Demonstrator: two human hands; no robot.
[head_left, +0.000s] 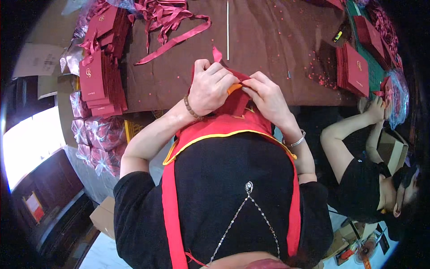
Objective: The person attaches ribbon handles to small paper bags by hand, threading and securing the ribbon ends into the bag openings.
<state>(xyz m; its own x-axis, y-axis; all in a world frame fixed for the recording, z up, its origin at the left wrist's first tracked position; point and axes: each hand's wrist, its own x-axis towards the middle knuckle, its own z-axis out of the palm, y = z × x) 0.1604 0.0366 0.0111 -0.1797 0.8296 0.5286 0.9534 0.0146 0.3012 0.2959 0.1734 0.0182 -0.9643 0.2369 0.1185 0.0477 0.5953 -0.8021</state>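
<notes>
A dark red gift bag is held upright in front of my red apron, mostly covered by my hands. My left hand, with a beaded bracelet at the wrist, is closed at its upper edge, the fingers curled. My right hand, wearing a metal bangle, pinches the same edge close by, and the fingertips of both hands nearly meet. Between them shows a small orange piece whose kind I cannot make out. The end of a red ribbon sticks up just beyond my left hand.
Loose red ribbons lie on the brown tablecloth. Stacked red bags stand at the left, and more red bags at the right. Plastic-wrapped packs sit lower left. A co-worker's arm reaches in at the right.
</notes>
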